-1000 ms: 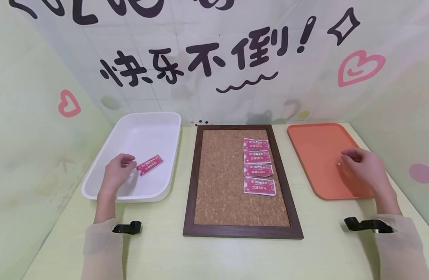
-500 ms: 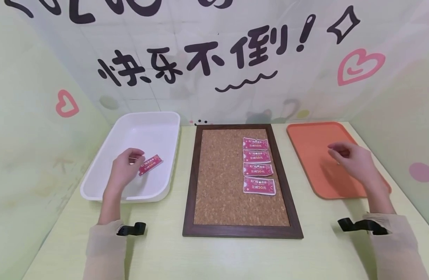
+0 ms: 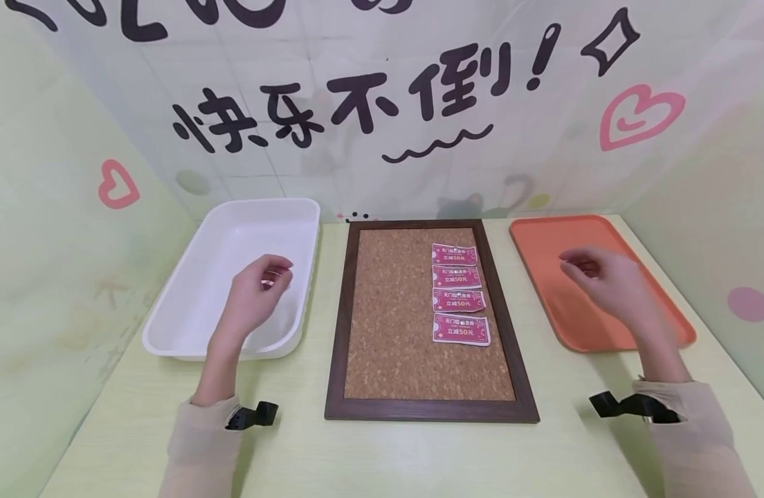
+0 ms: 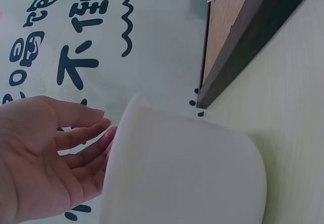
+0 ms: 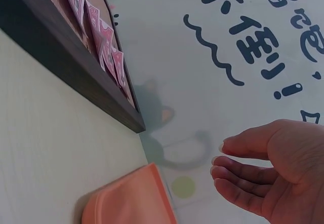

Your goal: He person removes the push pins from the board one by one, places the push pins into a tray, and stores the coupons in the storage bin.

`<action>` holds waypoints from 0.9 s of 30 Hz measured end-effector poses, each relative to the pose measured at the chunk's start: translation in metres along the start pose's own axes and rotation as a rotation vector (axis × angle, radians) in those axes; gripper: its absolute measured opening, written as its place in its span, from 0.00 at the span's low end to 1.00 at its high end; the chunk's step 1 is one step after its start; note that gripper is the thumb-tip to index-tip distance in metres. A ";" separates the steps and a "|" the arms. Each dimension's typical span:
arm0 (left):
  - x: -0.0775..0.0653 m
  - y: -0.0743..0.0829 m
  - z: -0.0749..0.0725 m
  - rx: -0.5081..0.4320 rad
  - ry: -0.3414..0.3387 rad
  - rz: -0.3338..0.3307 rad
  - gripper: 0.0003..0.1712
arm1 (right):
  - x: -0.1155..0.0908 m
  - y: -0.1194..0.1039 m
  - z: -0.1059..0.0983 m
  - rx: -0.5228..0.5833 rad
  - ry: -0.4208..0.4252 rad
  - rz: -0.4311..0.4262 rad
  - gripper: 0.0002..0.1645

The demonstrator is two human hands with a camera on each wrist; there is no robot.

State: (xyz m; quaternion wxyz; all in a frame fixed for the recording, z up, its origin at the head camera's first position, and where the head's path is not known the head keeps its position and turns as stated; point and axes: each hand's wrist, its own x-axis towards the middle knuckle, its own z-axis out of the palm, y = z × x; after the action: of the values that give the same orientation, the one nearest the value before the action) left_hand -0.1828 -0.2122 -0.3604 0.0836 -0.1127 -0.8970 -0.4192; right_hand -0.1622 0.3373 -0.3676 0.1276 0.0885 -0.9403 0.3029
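Your left hand (image 3: 254, 294) is hovering over the white bin (image 3: 232, 235), your right hand (image 3: 609, 283) over the orange tray (image 3: 581, 238); both are curling loosely, visibly gripping nothing. Four pink coupons (image 3: 450, 301) are lying between them on the corkboard's (image 3: 394, 311) right side. The pale table (image 3: 432, 456) is meeting a lettered far wall (image 3: 351, 173). Your hands are hiding parts of bin and tray; the topmost lettering is running out of view.
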 end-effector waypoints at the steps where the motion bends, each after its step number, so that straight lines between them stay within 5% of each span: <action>1: 0.000 0.003 0.003 -0.007 -0.007 0.007 0.12 | 0.000 -0.002 0.001 0.001 0.000 -0.011 0.16; 13: -0.003 0.039 0.044 -0.082 -0.148 0.063 0.11 | 0.003 -0.027 0.016 -0.009 -0.016 -0.133 0.11; 27: -0.005 0.055 0.091 -0.093 -0.283 0.140 0.11 | 0.006 -0.052 0.039 -0.011 -0.086 -0.203 0.08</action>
State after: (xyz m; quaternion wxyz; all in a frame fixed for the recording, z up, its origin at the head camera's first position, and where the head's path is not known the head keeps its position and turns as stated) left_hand -0.1679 -0.1084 -0.3787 -0.0196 -0.2365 -0.8694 -0.4333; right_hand -0.1627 0.2721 -0.3684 0.1177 0.1954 -0.9327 0.2792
